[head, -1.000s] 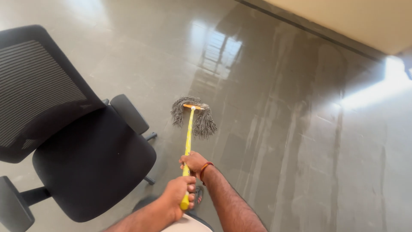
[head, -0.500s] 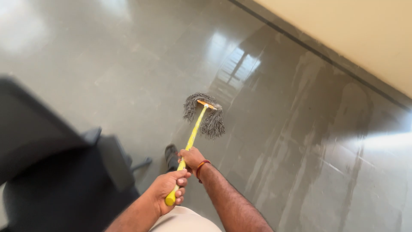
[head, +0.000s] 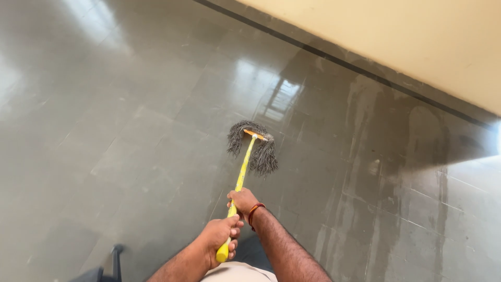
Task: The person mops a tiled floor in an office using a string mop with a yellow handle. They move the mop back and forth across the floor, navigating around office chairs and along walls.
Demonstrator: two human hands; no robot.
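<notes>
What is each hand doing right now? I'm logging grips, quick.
Left hand: closed around the end of the mop handle.
Right hand: closed around the handle higher up.

Head camera, steep downward, floor ahead.

— What do the hands hold?
— Left hand grips the yellow mop handle near its end; right hand just ahead.
— And beyond them?
— The grey mop head on the floor.
</notes>
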